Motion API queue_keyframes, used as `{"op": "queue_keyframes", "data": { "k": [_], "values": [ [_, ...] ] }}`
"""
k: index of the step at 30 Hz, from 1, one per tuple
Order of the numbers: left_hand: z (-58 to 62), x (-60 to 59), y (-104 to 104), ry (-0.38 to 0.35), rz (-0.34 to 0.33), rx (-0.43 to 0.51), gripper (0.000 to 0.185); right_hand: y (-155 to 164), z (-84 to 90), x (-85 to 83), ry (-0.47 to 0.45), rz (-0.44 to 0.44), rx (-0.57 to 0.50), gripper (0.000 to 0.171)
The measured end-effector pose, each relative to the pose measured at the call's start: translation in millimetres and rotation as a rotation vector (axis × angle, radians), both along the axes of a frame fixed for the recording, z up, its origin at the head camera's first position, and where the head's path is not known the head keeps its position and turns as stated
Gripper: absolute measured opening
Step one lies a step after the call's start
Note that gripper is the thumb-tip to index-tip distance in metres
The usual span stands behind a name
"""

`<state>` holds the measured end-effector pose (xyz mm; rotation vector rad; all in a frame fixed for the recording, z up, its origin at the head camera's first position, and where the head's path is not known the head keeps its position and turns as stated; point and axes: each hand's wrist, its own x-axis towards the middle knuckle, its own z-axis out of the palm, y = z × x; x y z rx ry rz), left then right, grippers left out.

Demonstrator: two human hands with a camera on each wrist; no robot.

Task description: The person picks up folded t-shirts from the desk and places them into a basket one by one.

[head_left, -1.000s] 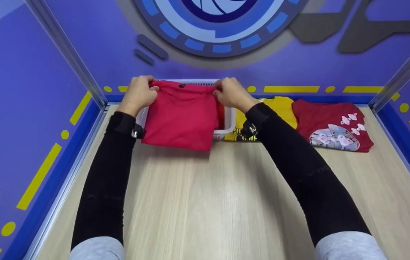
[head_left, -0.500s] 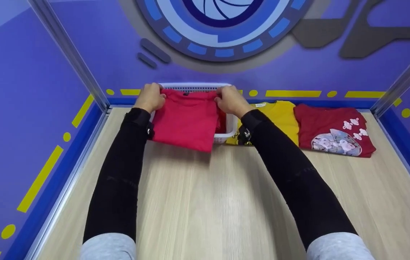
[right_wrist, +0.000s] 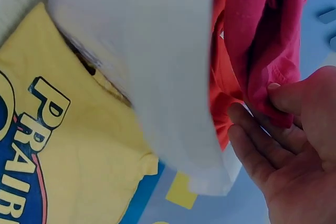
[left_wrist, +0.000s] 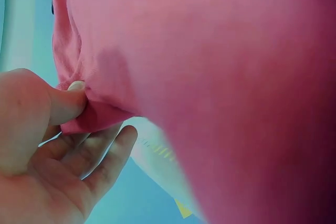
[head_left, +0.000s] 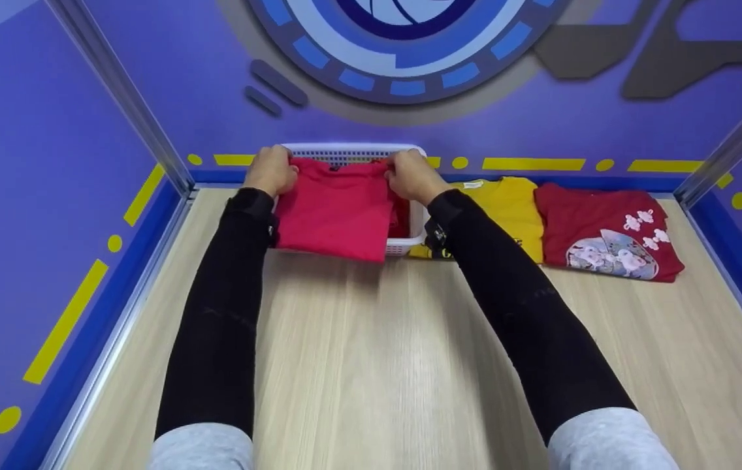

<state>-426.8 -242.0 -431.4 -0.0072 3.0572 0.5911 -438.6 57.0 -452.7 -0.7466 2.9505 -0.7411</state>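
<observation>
A folded pink-red shirt (head_left: 335, 212) hangs over a white plastic basket (head_left: 403, 243) at the back of the table. My left hand (head_left: 271, 171) pinches the shirt's far left corner between thumb and fingers. My right hand (head_left: 410, 176) pinches the far right corner. In the left wrist view the thumb (left_wrist: 65, 103) presses the shirt (left_wrist: 210, 77) fold against the fingers. In the right wrist view my right hand (right_wrist: 294, 145) holds the shirt (right_wrist: 262, 40) edge beside the basket wall (right_wrist: 163, 77), with orange-red cloth (right_wrist: 223, 93) inside the basket.
A folded yellow shirt (head_left: 508, 209) with printed letters lies right of the basket, seen close in the right wrist view as the yellow shirt (right_wrist: 63, 145). A dark red shirt (head_left: 606, 228) with a flower print lies further right. Purple walls enclose the wooden table (head_left: 384, 365).
Both hands have moved the pink-red shirt away from me and lower, further over the basket. Its near edge has drawn back toward the basket's front rim.
</observation>
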Motion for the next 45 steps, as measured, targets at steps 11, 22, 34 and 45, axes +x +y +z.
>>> {"op": "queue_keyframes", "data": {
  "k": [11, 22, 34, 45],
  "values": [
    [-6.5, 0.8, -1, -0.03, -0.007, 0.016, 0.04, -10, -6.7, 0.4, 0.002, -0.068, 0.007, 0.027],
    [-4.4, 0.4, -1, -0.087, -0.009, 0.039, 0.042, -8, -14.6, -1.7, 0.01, -0.075, 0.043, 0.024],
    [-2.9, -8.8, -2, -0.117, -0.001, 0.089, 0.046, 1, -5.3, -7.1, 0.035, -0.043, 0.032, 0.025],
    [-6.6, -13.7, 8, -0.069, 0.03, 0.087, 0.044, 5, 5.2, -18.1, -0.027, -0.005, 0.109, 0.033]
  ]
}}
